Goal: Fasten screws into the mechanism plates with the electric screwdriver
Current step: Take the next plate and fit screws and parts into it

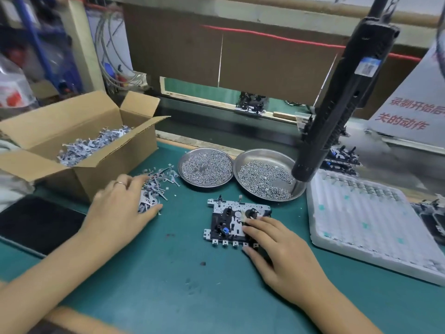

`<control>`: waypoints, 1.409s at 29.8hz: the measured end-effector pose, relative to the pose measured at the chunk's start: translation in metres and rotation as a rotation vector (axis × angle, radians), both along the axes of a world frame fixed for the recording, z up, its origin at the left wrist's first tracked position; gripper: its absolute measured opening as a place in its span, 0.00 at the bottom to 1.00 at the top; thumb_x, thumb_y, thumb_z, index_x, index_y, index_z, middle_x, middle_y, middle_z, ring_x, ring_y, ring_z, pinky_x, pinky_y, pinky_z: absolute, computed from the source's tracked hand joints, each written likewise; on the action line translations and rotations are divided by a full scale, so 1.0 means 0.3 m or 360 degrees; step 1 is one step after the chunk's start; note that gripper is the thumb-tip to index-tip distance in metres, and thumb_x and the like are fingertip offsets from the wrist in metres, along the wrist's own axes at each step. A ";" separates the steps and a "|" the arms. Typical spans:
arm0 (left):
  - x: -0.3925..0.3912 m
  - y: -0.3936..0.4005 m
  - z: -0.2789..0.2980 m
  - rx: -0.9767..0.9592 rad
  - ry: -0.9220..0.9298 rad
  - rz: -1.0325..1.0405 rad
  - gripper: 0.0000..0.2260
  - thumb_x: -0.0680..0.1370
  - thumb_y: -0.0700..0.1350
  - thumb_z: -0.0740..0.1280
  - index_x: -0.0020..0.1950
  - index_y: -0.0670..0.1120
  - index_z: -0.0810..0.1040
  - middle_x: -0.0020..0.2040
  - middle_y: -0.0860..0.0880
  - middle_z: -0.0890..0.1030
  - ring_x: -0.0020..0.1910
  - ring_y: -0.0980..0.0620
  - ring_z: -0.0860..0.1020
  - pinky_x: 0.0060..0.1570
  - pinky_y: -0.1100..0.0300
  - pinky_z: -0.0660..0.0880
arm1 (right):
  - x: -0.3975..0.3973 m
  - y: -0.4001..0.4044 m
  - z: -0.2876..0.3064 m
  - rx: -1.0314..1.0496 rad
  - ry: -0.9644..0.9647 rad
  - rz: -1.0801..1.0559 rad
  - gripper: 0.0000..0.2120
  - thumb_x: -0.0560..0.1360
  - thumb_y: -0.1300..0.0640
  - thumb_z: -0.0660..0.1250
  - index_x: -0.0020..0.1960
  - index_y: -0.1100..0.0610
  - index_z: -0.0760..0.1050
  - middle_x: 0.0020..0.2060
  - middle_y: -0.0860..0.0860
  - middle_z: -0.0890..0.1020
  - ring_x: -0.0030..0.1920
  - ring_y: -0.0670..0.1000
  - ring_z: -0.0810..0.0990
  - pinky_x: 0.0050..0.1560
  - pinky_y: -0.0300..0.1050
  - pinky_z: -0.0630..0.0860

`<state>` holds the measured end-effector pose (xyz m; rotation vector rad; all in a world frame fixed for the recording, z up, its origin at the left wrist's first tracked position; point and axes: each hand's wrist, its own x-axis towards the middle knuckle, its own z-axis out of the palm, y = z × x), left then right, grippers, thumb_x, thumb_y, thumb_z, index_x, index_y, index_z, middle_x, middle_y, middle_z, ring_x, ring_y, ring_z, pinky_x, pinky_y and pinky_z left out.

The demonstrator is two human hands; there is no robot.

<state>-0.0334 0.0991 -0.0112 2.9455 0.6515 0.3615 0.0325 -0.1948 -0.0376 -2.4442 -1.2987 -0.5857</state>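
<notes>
A mechanism plate, metal with black parts and a small blue piece, lies flat on the green mat. My right hand rests on its right side, fingers touching the plate's right and lower edge. My left hand lies over a loose pile of small metal levers, fingers spread into it. The black electric screwdriver hangs from above, free of both hands, its tip over the right screw dish. A second dish of screws sits to its left.
An open cardboard box full of metal levers stands at the left. A white foam tray lies at the right, with finished mechanisms behind it. A dark pad sits at the near left. A conveyor runs along the back.
</notes>
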 end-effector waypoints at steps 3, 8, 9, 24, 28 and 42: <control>-0.002 0.004 -0.016 -0.0182 -0.0080 -0.0023 0.29 0.75 0.58 0.66 0.71 0.46 0.67 0.59 0.42 0.74 0.59 0.42 0.73 0.58 0.50 0.70 | -0.001 0.001 0.000 -0.0004 -0.0041 -0.0057 0.15 0.70 0.53 0.74 0.54 0.58 0.82 0.54 0.51 0.83 0.54 0.56 0.81 0.51 0.51 0.80; 0.001 -0.003 -0.007 -0.0431 -0.0294 -0.0089 0.24 0.73 0.49 0.72 0.67 0.47 0.71 0.49 0.48 0.75 0.52 0.46 0.76 0.52 0.52 0.72 | -0.002 0.003 -0.005 -0.0012 -0.0029 -0.0068 0.15 0.70 0.53 0.74 0.55 0.57 0.81 0.54 0.50 0.83 0.55 0.55 0.81 0.51 0.51 0.80; 0.000 -0.003 -0.005 -0.0450 -0.0323 -0.0094 0.24 0.73 0.48 0.73 0.66 0.47 0.72 0.48 0.49 0.75 0.50 0.47 0.76 0.52 0.52 0.72 | -0.002 0.003 -0.006 -0.0012 -0.0023 -0.0069 0.15 0.70 0.53 0.74 0.55 0.57 0.81 0.54 0.50 0.83 0.55 0.55 0.81 0.51 0.51 0.80; -0.007 0.048 0.026 -0.0652 -0.0423 -0.0202 0.17 0.74 0.36 0.70 0.63 0.46 0.76 0.47 0.47 0.78 0.46 0.50 0.77 0.50 0.57 0.73 | -0.003 0.002 -0.005 0.0035 0.0060 -0.0063 0.15 0.72 0.53 0.73 0.56 0.58 0.81 0.55 0.51 0.82 0.57 0.56 0.80 0.52 0.52 0.79; -0.008 0.059 0.022 -0.0818 -0.0403 -0.0205 0.17 0.74 0.35 0.71 0.61 0.48 0.77 0.44 0.48 0.79 0.43 0.54 0.78 0.35 0.70 0.73 | -0.005 0.001 -0.001 0.0049 0.0047 -0.0049 0.15 0.72 0.52 0.71 0.55 0.58 0.81 0.54 0.51 0.82 0.56 0.56 0.80 0.52 0.51 0.80; -0.013 0.085 0.036 -0.0510 -0.0292 -0.0472 0.09 0.70 0.40 0.75 0.38 0.54 0.79 0.40 0.56 0.78 0.41 0.57 0.77 0.42 0.54 0.73 | -0.003 -0.001 -0.005 0.0049 0.0067 -0.0042 0.15 0.72 0.54 0.73 0.56 0.58 0.81 0.55 0.51 0.82 0.57 0.55 0.80 0.53 0.50 0.79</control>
